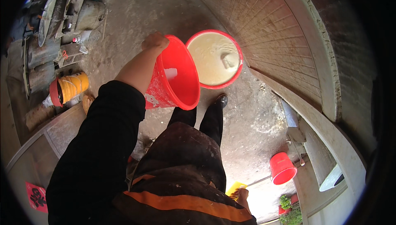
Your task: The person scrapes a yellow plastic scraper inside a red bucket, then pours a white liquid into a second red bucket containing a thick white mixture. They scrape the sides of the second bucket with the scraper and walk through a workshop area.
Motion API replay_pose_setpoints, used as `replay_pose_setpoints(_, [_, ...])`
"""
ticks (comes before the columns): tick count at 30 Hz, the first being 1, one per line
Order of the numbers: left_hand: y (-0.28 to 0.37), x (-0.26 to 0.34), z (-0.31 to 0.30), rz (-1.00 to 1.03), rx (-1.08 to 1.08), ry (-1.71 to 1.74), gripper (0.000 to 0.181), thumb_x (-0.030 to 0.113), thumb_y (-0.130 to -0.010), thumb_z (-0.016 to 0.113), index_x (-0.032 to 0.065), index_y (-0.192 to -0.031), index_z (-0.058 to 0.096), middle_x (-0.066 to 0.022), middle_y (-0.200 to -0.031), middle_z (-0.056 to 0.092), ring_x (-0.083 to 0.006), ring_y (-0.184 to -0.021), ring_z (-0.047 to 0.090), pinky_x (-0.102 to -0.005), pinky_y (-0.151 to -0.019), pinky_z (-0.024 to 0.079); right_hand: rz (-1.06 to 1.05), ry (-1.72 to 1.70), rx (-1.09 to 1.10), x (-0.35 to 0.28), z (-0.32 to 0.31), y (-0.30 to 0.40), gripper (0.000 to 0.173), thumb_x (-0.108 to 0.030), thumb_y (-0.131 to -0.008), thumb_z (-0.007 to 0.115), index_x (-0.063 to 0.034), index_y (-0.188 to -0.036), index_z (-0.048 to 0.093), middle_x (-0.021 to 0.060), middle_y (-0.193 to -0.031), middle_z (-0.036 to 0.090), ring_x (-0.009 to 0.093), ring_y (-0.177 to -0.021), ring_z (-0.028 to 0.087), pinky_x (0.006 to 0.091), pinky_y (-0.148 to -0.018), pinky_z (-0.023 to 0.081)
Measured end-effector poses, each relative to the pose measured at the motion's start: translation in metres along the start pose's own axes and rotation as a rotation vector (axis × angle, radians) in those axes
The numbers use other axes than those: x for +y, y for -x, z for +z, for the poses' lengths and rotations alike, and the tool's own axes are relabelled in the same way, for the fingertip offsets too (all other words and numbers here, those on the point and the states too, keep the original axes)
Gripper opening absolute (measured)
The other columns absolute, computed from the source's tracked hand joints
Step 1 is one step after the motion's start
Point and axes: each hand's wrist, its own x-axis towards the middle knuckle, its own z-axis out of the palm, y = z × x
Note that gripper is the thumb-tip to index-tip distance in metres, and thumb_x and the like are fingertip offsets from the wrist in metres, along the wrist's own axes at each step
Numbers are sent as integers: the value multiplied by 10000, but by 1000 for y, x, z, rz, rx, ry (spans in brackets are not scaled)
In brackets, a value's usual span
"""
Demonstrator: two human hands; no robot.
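My left hand (155, 41) grips the rim of a red plastic bucket (173, 73), which is tilted so that its inside shows, with a small whitish patch on the inner wall. Right beside it on the floor stands a red tub (239, 70) holding a pale, creamy liquid (210, 57) with a lump at its right side. Low in the picture, by my hip, my right hand (243, 195) holds a yellow plastic object (236, 188); its full shape is hidden.
A smaller red bucket (282, 167) sits at the lower right, near potted plants (286, 206). Along the left lie a yellow container (74, 85), a clear plastic bottle (89, 36) and assorted clutter. A ribbed panel (278, 39) rises close on the right.
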Motion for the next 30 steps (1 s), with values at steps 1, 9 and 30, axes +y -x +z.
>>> replay_pose_setpoints(1, [-2,1,0,11,1,-7,363,226,-763,417,75,-1061,559,-136,-1113,531,-293,-1048,499,-372,-855,424,12,-32,10,-1,3,2,205,-14,-738,374,75,-763,557,179,-635,571,307,-512,592,398,-451,519])
replay_pose_setpoints(9, [-14,15,3,36,26,-116,350,238,-774,416,91,-1051,573,-123,-1112,536,-279,-1056,497,-369,-858,421,58,-83,-35,3,11,3,203,-9,-734,368,88,-798,534,203,-637,558,333,-505,584,423,-431,512])
replay_pose_setpoints(30, [25,-61,-1,-48,66,156,340,351,-767,468,124,-989,588,-108,-1017,579,-285,-967,537,-377,-798,434,52,-261,-135,-9,33,7,204,-24,-739,358,94,-779,519,214,-605,531,352,-481,571,455,-405,499])
